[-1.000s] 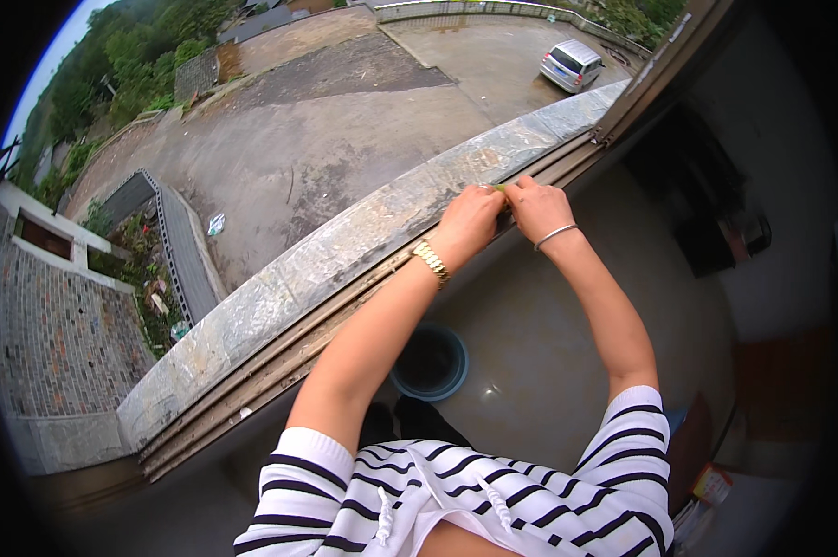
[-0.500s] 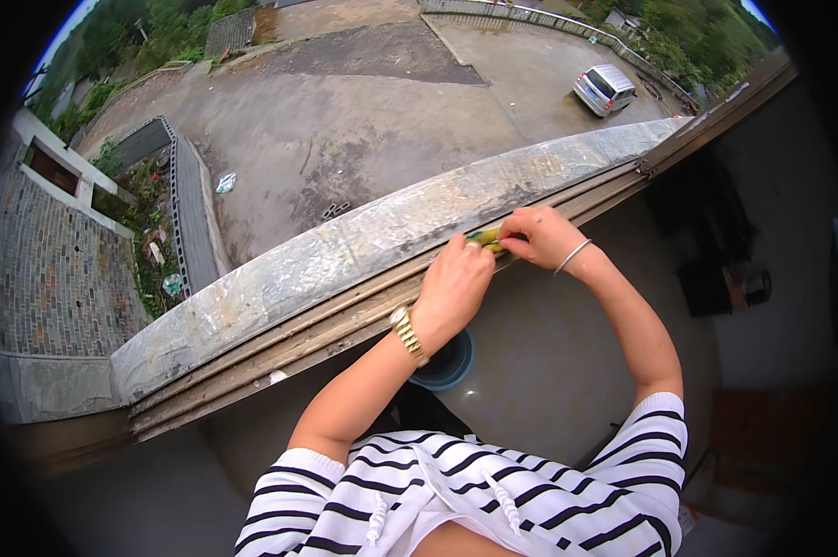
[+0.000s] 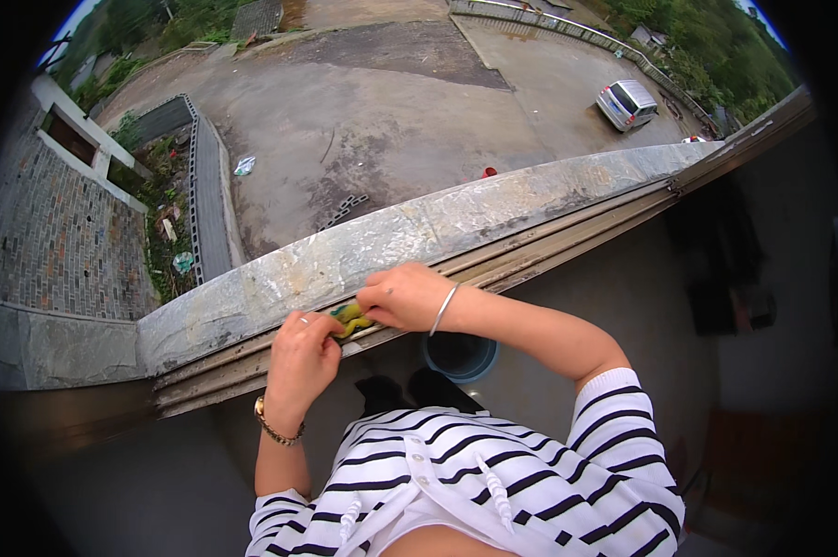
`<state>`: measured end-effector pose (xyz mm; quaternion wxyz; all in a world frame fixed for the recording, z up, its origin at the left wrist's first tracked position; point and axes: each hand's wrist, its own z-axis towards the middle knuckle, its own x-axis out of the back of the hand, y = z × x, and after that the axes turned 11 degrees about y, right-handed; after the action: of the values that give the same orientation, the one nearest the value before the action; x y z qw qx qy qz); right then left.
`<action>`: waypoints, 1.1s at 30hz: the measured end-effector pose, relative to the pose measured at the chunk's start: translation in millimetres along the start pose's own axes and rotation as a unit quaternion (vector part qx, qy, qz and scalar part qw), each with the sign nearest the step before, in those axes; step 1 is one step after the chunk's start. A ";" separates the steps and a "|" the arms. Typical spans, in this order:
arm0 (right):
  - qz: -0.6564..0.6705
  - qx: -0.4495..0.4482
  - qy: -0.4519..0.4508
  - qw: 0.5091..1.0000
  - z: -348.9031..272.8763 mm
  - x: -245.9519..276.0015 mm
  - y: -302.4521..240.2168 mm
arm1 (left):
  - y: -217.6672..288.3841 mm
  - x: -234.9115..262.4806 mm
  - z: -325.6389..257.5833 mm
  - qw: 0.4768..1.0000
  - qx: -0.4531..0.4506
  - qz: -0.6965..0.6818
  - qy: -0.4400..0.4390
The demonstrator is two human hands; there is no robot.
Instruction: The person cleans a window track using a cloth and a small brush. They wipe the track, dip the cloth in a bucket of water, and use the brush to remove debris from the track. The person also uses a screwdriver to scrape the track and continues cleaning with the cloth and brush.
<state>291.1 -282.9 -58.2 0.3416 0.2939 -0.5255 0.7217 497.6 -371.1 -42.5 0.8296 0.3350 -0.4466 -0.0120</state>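
Both hands work a small yellow-green cloth (image 3: 351, 318) in the window track (image 3: 493, 269) along the inner edge of the stone sill (image 3: 419, 232). The right hand (image 3: 405, 295) pinches it with closed fingers; the left hand (image 3: 300, 357) has its fingers curled at its near end. The cloth looks soft, light and easily bunched, best gripped by its folds. A blue bucket (image 3: 463, 355) stands on the floor below.
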 end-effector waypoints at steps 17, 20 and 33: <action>-0.099 -0.095 -0.070 0.988 -28.3 62.8 6.1 | 31.7 -44.2 4.4 0.995 -0.064 -0.026 -0.069; -0.044 -0.068 -0.060 0.995 -9.2 40.8 -5.5 | 18.7 -19.4 -9.1 0.998 -0.038 0.007 -0.058; -0.004 0.134 -0.130 0.982 126.3 -108.6 -103.4 | -67.0 99.9 -98.4 0.966 0.152 0.165 0.129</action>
<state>446.7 -401.9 -50.9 0.2312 0.4304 -0.4626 0.7398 650.0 -401.3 -44.3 0.8098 0.3775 -0.3817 0.2368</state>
